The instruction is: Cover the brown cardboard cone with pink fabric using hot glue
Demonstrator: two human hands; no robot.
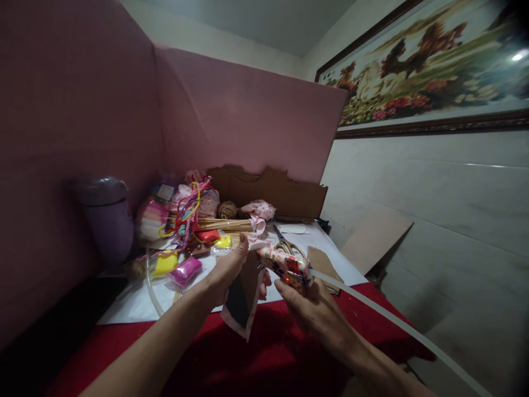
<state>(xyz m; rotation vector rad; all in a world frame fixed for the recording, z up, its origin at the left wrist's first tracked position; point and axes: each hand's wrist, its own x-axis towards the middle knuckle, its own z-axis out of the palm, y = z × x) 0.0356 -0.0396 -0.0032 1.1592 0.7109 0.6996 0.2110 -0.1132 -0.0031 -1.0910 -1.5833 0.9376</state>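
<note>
My left hand [233, 267] grips a piece of cardboard [243, 292] edged with pink-spotted fabric, its thumb pointing up and its fingertips showing on the far side. A flower-patterned hot glue gun [289, 266] is in my right hand [316, 309], with the fingers wrapped round its handle. A long whitish glue stick [397, 320] runs out of its back toward the lower right. The nozzle is close to the upper edge of the cardboard; whether they touch I cannot tell. Just behind the glue gun lie scissors [291, 248] with gold-coloured handles.
Thin wooden sticks [219, 224], a twine ball [227, 210], colourful pipe cleaners [192, 207] and yellow [165, 263] and magenta packets [185, 271] crowd the left. A purple bin [108, 226] stands beyond. Torn cardboard [273, 193] leans against the pink panel [248, 121].
</note>
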